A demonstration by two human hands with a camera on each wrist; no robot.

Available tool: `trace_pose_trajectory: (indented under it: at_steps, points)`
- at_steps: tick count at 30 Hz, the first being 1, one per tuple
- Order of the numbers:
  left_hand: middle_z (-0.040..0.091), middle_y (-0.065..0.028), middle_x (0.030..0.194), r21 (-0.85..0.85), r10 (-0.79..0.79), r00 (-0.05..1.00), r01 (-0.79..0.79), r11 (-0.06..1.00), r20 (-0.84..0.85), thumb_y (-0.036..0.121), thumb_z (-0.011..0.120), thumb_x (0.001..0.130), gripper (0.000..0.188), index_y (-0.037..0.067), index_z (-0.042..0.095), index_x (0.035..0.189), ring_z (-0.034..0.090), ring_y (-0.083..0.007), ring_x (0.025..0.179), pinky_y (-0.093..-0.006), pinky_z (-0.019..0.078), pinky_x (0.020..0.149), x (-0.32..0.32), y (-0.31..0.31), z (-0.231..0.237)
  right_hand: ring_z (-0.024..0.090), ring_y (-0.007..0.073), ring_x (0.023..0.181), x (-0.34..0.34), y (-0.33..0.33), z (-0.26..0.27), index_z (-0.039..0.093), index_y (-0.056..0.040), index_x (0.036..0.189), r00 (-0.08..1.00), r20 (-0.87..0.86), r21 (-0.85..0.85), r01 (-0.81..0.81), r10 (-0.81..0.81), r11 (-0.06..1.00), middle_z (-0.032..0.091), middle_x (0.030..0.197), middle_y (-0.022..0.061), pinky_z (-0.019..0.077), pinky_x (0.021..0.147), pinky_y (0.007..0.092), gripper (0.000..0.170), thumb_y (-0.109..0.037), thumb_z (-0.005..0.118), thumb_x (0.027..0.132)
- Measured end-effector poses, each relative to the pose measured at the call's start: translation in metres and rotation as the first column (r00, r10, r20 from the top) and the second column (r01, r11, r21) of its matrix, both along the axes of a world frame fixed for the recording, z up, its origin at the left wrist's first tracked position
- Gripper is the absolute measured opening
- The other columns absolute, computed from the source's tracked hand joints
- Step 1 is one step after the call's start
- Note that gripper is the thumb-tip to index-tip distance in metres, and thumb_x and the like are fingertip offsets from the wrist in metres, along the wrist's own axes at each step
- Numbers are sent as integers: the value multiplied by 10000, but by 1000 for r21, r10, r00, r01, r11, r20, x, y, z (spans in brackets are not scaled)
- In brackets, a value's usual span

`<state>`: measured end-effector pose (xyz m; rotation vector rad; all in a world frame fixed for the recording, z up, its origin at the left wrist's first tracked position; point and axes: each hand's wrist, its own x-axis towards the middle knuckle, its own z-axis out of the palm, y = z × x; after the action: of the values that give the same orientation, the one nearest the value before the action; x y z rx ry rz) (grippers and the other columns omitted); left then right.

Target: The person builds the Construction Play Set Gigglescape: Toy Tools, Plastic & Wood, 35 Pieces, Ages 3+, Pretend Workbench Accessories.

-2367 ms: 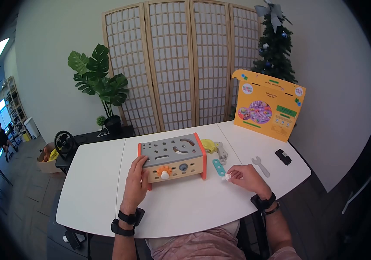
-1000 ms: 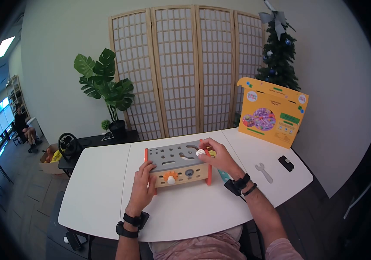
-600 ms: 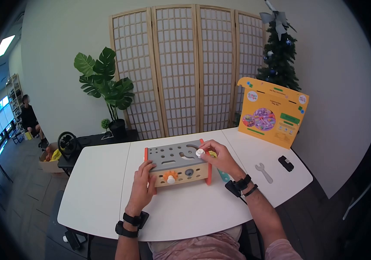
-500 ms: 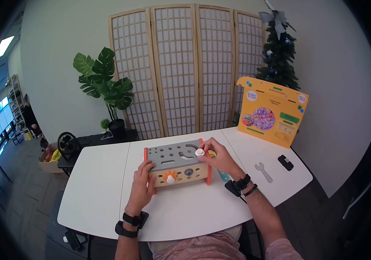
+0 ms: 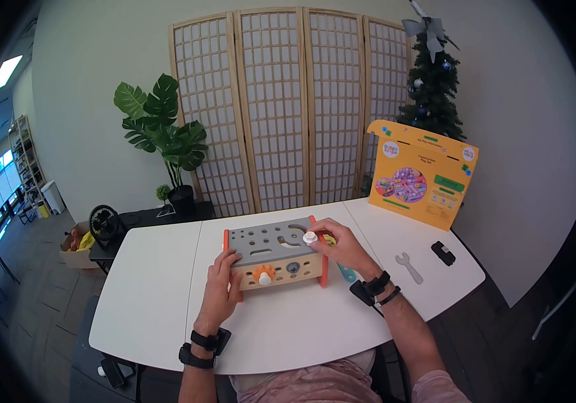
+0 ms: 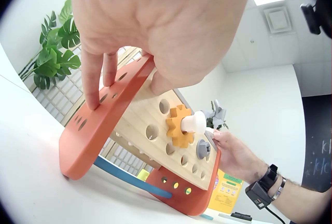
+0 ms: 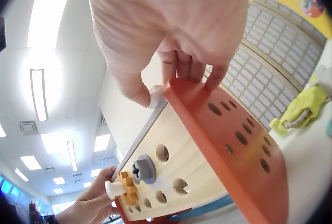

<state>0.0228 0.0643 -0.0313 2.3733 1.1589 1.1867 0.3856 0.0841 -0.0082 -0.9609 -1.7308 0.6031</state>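
Observation:
A toy workbench (image 5: 254, 246) with a grey holed top, wooden front and red end panels stands on the table. My left hand (image 5: 221, 289) grips its left end, fingers over the red panel (image 6: 98, 115) and thumb against the wooden front. At the top's right corner, my right hand (image 5: 345, 250) pinches a white toy bolt (image 5: 310, 238) between thumb and forefinger; the right wrist view shows the bolt (image 7: 155, 95) at the panel's edge, its lower part hidden. On the front sit an orange gear (image 6: 179, 125) with a white bolt through it and a grey screw (image 7: 144, 169).
Right of the workbench lie a grey toy wrench (image 5: 409, 269) and a small black device (image 5: 443, 252). A teal strip (image 5: 348, 274) shows partly under my right forearm. Behind it is a yellow-green piece (image 7: 303, 107). An orange box (image 5: 422, 174) stands at the table's back right.
My right hand has carried the white toy bolt from beside the teal strip up to the workbench's top right corner, then stayed there. My left hand keeps its grip.

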Motion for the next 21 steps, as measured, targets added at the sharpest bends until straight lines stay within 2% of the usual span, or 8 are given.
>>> trace_pose_trajectory:
  at_steps: [7, 16, 19, 21]
  points:
    - [465, -166, 1672, 9, 1, 1000, -1, 1000, -2, 74, 595, 1107, 399, 35, 544, 1501, 556, -346, 1403, -403, 526, 1123, 0, 0, -1, 716, 182, 1211, -3, -2, 0, 730, -43, 1188, 999, -27, -8, 24, -24, 1000, 756, 1214, 59, 528, 1154, 365, 264, -132, 839, 964]
    - [458, -166, 1676, -17, 2, 1000, -2, 1000, 1, 70, 591, 1106, 403, 38, 539, 1504, 535, -345, 1433, -402, 518, 1135, 1, -1, 0, 721, 175, 1202, -3, -3, 0, 719, -45, 1162, 999, -20, -16, 35, -35, 999, 764, 1187, 56, 539, 1130, 359, 273, -148, 864, 955]
    - [455, -168, 1679, -10, 0, 1000, 0, 1000, -4, 66, 587, 1104, 406, 39, 538, 1505, 537, -346, 1432, -402, 516, 1139, 0, 0, 0, 719, 181, 1216, -2, -2, 0, 716, -37, 1212, 999, 5, -6, 39, -39, 999, 759, 1214, 66, 538, 1146, 368, 317, -165, 865, 963]
    - [455, -171, 1678, -21, -1, 1000, 1, 1000, 0, 65, 587, 1102, 406, 38, 538, 1504, 539, -348, 1427, -404, 514, 1139, 0, -2, 2, 711, 190, 1244, 0, -4, 6, 708, -28, 1303, 999, -35, -69, 12, -14, 998, 749, 1260, 68, 532, 1172, 384, 375, -184, 844, 990]
